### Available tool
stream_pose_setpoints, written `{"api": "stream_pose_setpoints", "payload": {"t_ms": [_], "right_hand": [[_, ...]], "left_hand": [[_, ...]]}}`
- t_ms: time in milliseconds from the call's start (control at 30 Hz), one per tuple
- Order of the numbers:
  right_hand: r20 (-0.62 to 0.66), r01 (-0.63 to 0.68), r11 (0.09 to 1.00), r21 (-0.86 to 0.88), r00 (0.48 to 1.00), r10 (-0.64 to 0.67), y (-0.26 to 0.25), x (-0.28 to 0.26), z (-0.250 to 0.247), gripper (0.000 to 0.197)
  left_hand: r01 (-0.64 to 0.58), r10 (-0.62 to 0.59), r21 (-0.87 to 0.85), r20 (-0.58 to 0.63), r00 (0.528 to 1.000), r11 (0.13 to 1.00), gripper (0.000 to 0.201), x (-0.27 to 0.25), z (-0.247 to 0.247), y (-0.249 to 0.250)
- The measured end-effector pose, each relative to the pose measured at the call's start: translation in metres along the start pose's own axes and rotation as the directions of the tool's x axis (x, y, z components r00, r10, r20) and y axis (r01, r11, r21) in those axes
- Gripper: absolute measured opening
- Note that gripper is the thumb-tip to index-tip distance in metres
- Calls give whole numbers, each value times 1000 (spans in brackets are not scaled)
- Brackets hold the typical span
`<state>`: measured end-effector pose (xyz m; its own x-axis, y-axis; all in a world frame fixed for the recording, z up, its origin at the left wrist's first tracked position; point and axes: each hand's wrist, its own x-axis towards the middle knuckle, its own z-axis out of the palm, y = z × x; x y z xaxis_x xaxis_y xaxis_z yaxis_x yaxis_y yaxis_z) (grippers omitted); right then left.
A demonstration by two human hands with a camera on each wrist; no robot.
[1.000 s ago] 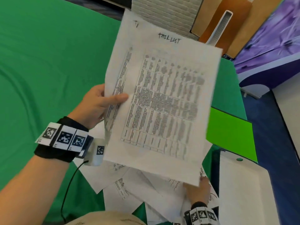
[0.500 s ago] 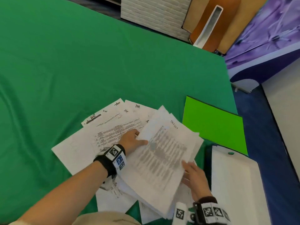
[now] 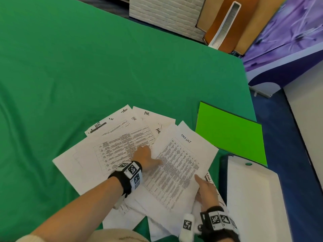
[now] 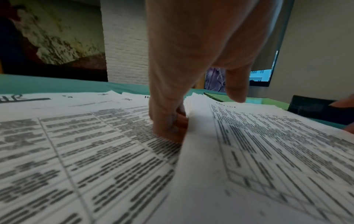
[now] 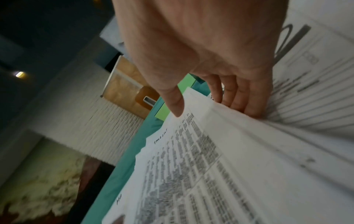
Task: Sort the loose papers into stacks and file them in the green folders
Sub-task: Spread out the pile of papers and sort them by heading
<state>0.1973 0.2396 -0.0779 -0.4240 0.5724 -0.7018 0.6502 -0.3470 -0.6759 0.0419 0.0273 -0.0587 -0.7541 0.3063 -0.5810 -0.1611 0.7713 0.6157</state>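
A stack of printed sheets headed "Task list" (image 3: 181,165) lies tilted on the spread of loose papers (image 3: 108,154) near the table's front. My left hand (image 3: 150,158) holds the stack's left edge, fingers (image 4: 170,124) tucked under it and thumb above. Gripping the right edge is my right hand (image 3: 201,186), with its thumb (image 5: 177,106) on top and its fingers beneath. In the right wrist view the stack (image 5: 191,166) bends upward in that grip. A bright green folder (image 3: 230,135) lies shut just right of the papers.
A white flat case (image 3: 253,203) sits at the front right, below the folder. Sheets marked "HR" (image 3: 146,113) fan out at the pile's far side. Green cloth (image 3: 87,67) covers the table. The table's right edge (image 3: 248,88) drops to blue floor.
The "Task list" stack, held up near the camera a second ago, has come down onto the loose papers. Both hands have kept their hold on its edges.
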Motion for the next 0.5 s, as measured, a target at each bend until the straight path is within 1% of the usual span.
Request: {"api": "stream_pose_setpoints", "payload": {"t_ms": [33, 67, 100, 167, 233, 300, 333, 367, 400, 467, 500], "right_hand": [[33, -12, 1000, 23, 999, 11, -4, -1, 1, 36], [59, -27, 999, 36, 998, 25, -8, -2, 2, 31], [83, -39, 999, 35, 996, 36, -9, -3, 2, 32], [115, -30, 999, 38, 993, 25, -9, -4, 4, 38], [114, 15, 996, 84, 993, -24, -8, -8, 6, 38], [115, 73, 986, 150, 989, -90, -12, -20, 8, 41], [116, 102, 974, 202, 985, -127, -17, -27, 9, 43], [117, 133, 957, 257, 979, -168, -23, -34, 9, 44], [131, 162, 935, 316, 968, -212, -32, -44, 9, 46], [170, 228, 877, 424, 931, -324, -54, -69, 13, 50], [184, 277, 842, 463, 899, -397, -66, -82, 15, 52]], "left_hand": [[4, -4, -1, 23, 1000, 1000, 66, -1, 0, 5], [5, -4, -7, 36, 999, 1000, 60, -1, 0, 8], [3, -1, -21, 56, 998, 1000, 53, -2, 0, 11], [-39, 44, -75, 72, 996, 996, 39, -5, 2, 18], [-105, 110, -124, 30, 993, 987, 29, -15, 3, 26], [-152, 152, -172, -11, 988, 973, 25, -26, 2, 33], [-188, 180, -205, -55, 982, 961, 25, -33, -3, 37], [-226, 208, -266, -94, 974, 937, 27, -41, -10, 41], [-275, 241, -353, -137, 961, 894, 30, -49, -20, 45], [-391, 335, -510, -201, 920, 766, 35, -65, -44, 53], [-447, 387, -562, -230, 893, 696, 39, -74, -55, 56]]}}
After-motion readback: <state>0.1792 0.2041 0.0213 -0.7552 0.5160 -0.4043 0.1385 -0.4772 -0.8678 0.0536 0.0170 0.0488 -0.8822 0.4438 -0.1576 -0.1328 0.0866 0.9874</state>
